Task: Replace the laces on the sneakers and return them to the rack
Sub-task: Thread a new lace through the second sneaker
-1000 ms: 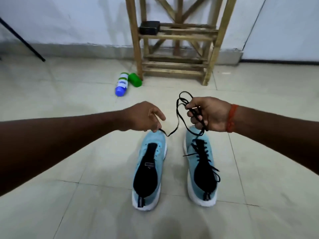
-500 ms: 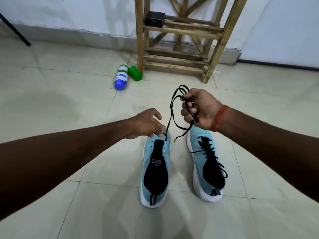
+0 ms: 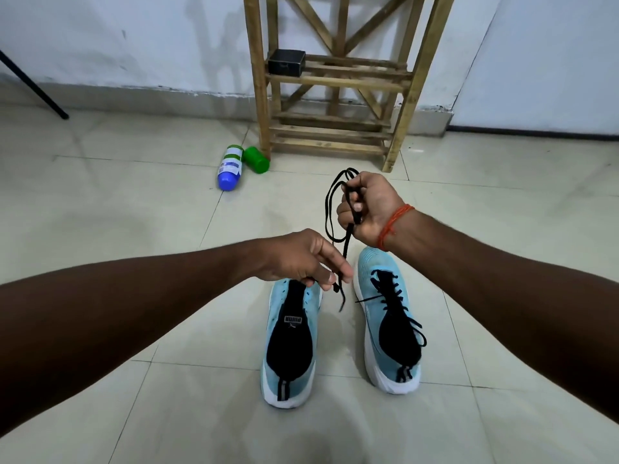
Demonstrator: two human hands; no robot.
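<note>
Right hand (image 3: 368,209): fingers curled into a fist round the bunched black lace (image 3: 326,212), with a loop standing up above the knuckles. An orange thread band (image 3: 392,226) sits on that wrist.

Left hand (image 3: 301,259): thumb and fingertips pinch the same lace near its free end, and the tip dangles just below, over the gap between the shoes.

Both hands are raised above the toes of the sneakers. The unlaced sneaker (image 3: 291,346) stands on the tiled floor (image 3: 134,413), tongue bare. The laced sneaker (image 3: 392,316) stands beside it to the right, not touching, its lace ends loose.

The wooden rack (image 3: 335,82) is at the wall beyond, with a small black box (image 3: 286,61) on a shelf. A blue-capped bottle (image 3: 229,167) and a green container (image 3: 256,159) lie by the rack's left leg.
</note>
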